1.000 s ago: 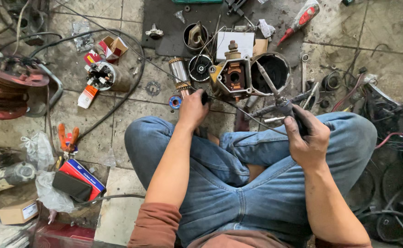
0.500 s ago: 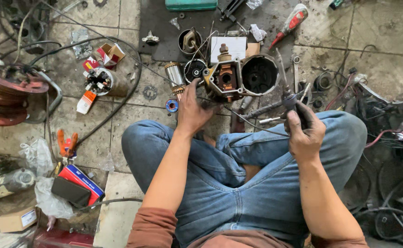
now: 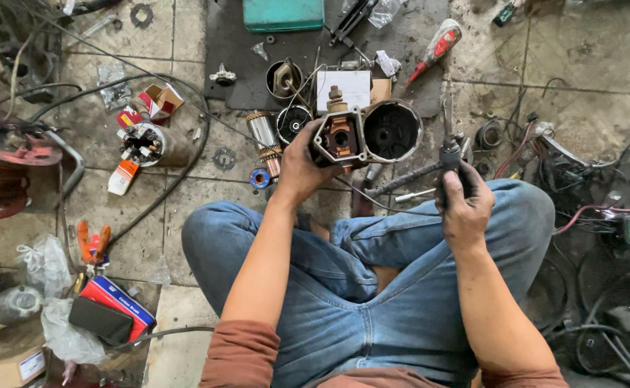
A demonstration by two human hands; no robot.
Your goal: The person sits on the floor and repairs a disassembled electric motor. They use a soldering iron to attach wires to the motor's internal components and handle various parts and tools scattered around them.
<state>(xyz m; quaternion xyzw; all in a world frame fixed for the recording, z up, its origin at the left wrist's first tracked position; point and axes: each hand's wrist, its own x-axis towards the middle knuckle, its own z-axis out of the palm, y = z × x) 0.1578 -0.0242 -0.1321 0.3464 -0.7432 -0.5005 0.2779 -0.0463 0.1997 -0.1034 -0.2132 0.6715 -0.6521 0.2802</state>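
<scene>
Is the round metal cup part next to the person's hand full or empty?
Empty. The round metal housing faces up at the camera, showing only its dark bare inside. The left hand grips the part beside it.

Blue jeans (image 3: 372, 302), rust-brown sleeves (image 3: 239, 356) seemingly pushed up, bare forearms.

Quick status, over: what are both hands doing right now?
Left hand grips the metal motor housing, lifted over the floor. Right hand holds a dark-handled tool. Loose parts and cables crowd the tiled floor.
</scene>
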